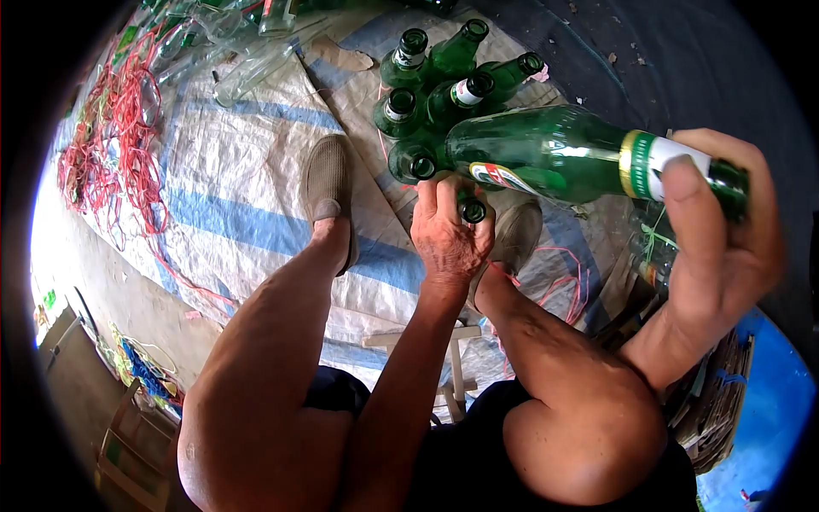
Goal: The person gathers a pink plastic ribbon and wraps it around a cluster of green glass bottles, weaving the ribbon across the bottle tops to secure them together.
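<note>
Green bottle (550, 158) = glass, so prob. stiff, smooth, a bit slippery, esp. if wet; chips/cracks if knocked vs. other glass. Wt. prob. moderate, most of it twd. the wide base end; can't tell if any liquid's inside. Best hold: neck, slim enough to wrap fingers round; body's wider, would want a fuller grip or 2nd hand under it.

Pos.: bottle's up off the sheet, tilted almost sideways, neck to the R, base to the L, nr the group. R hand (725, 247) is at the neck end, thumb on near side over the white neck label, fingers wrapped round far side, i.e. gripping it. Body sticks out L of the hand, unsupported as far as visible; base contact w/ other bottles can't tell.

L hand (450, 235) is below the body in view, fingers curled round the neck of a second bottle (472, 210), mouth up; rest of it hidden by hand.

Just beyond L hand: standing bottles (444, 107), also green, close together, some leaning. Under: striped sheet (247, 149). Further out, upper L: clear bottles (256, 72) + red string (132, 158), tangled.
</note>
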Tool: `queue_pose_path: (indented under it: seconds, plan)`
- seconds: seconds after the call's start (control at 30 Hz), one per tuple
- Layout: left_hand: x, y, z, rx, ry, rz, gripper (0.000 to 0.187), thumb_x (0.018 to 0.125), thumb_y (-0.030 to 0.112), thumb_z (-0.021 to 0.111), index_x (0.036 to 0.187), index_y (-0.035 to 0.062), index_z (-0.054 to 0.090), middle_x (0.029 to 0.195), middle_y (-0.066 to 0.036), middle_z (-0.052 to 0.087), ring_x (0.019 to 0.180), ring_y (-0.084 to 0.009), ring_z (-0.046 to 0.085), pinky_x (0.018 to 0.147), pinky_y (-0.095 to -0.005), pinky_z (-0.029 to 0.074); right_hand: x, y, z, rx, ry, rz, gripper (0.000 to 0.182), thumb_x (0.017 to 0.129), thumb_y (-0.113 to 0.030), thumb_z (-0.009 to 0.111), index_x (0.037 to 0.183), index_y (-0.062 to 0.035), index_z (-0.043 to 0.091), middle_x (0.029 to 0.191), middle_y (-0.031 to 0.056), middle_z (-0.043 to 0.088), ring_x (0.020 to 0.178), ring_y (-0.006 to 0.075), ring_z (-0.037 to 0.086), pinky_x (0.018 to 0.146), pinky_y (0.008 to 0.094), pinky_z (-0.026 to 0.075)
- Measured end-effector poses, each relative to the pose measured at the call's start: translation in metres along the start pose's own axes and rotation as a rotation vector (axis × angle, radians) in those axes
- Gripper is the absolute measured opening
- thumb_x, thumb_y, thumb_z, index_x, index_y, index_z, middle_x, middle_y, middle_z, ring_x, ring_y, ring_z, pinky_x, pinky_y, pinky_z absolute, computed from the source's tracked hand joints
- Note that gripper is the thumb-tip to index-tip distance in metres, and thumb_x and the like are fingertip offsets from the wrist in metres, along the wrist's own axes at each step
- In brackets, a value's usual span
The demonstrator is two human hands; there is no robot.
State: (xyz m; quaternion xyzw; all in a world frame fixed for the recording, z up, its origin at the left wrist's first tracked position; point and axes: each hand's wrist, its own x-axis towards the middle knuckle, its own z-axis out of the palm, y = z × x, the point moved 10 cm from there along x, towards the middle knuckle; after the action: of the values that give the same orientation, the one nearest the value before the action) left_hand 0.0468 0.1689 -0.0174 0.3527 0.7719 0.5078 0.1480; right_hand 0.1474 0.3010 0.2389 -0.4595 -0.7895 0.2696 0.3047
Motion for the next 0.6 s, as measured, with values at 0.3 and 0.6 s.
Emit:
queue_pose_path:
  seconds: [0.3, 0.6]
  plan:
    - [-0.002, -0.003, -0.001, -0.017, 0.008, -0.011, 0.026, 0.079, 0.007, 0.071, 0.103, 0.0077, 0.061, 0.1, -0.012, 0.063, 0.09, -0.0349, 0.064, 0.076, -0.0426, 0.054, -0.002, 0.023, 0.041, 0.1, -0.124, -0.025, 0.017, 0.09, -0.003, 0.077, 0.104, 0.0042, 0.07, 0.084, 0.001, 0.066, 0.074, 0.0039, 0.055, 0.065, 0.0193, 0.042]
    - [-0.001, -0.003, -0.001, -0.016, 0.005, -0.016, 0.027, 0.078, 0.007, 0.071, 0.103, 0.0073, 0.061, 0.1, -0.012, 0.064, 0.092, -0.0343, 0.063, 0.077, -0.0424, 0.054, -0.005, 0.041, 0.069, 0.125, -0.18, -0.021, 0.017, 0.09, -0.003, 0.078, 0.104, 0.0024, 0.069, 0.082, 0.0003, 0.067, 0.073, 0.0031, 0.056, 0.062, 0.0198, 0.043]
